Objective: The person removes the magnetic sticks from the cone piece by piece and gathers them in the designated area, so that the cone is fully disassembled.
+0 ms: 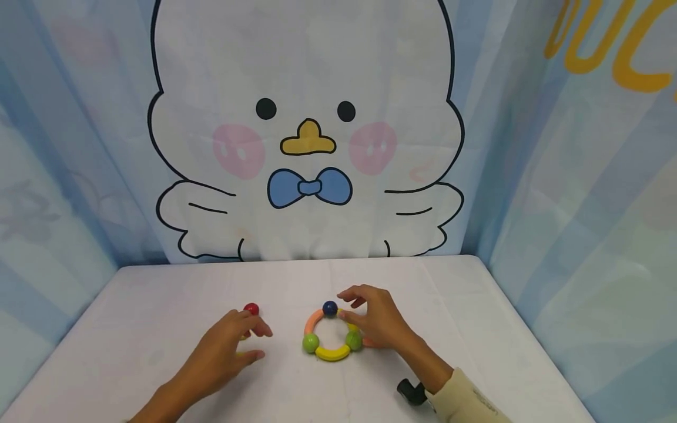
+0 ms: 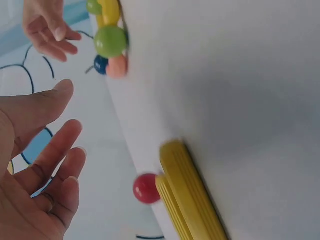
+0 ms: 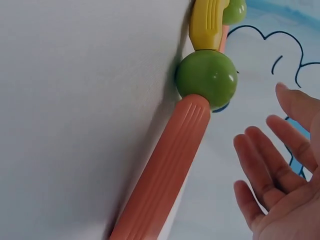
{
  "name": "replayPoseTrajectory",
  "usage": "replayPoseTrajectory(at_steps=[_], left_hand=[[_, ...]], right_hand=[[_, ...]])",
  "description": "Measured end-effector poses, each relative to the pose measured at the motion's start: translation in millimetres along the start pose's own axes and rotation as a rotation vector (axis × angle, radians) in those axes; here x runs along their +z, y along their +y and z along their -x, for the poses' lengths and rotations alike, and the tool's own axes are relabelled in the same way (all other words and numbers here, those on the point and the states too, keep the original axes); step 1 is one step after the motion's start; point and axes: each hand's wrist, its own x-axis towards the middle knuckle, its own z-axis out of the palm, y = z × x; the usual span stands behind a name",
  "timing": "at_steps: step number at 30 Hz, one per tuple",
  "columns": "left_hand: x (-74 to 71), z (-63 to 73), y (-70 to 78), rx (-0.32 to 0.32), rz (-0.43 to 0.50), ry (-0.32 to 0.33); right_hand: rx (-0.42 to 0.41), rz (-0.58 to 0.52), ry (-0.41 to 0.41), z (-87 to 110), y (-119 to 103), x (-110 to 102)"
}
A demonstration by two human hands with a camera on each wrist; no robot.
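Note:
A ring of curved yellow [image 1: 333, 353] and orange [image 1: 313, 321] rods, joined by two green balls and one dark blue ball [image 1: 330, 308], lies on the table. The right hand [image 1: 376, 317] hovers at the ring's right side, fingers spread and nothing held. A straight orange rod [image 3: 167, 165] runs from the right-hand green ball [image 3: 207, 79], mostly hidden in the head view. To the left, the left hand [image 1: 228, 352] is held with thumb and fingers apart, holding nothing. Near it are a red ball [image 2: 146, 188] and ribbed yellow rods [image 2: 187, 192], largely covered by that hand in the head view.
The white tabletop [image 1: 296, 393] runs back to a curtain printed with a large cartoon bird [image 1: 307, 70]. Light blue cloth [image 1: 582, 235] closes in both sides. A black object [image 1: 411, 392] shows by the right forearm.

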Motion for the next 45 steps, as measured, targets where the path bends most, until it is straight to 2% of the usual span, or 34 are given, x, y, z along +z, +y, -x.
replayPoseTrajectory(at_steps=[5,14,21,26,35,45], left_hand=[[14.4,-5.0,19.6,0.097,0.029,-0.005],[41.5,-23.1,44.2,0.244,0.105,-0.074],[59.3,-39.5,59.2,0.322,0.189,-0.127],[70.6,-52.4,69.2,0.364,0.183,-0.13],[92.1,-71.7,72.9,0.421,0.056,-0.152],[99.8,-77.3,79.8,0.4,0.015,-0.135]], right_hand=[[0.04,0.033,0.025,14.3,3.1,-9.6],[0.123,0.056,0.032,42.0,19.4,-22.9],[0.113,0.049,-0.04,55.1,35.3,-29.8],[0.104,0.046,-0.101,55.6,41.3,-31.2],[0.07,0.097,-0.151,49.4,42.9,-28.9],[0.032,0.145,-0.162,49.6,42.2,-29.5]])
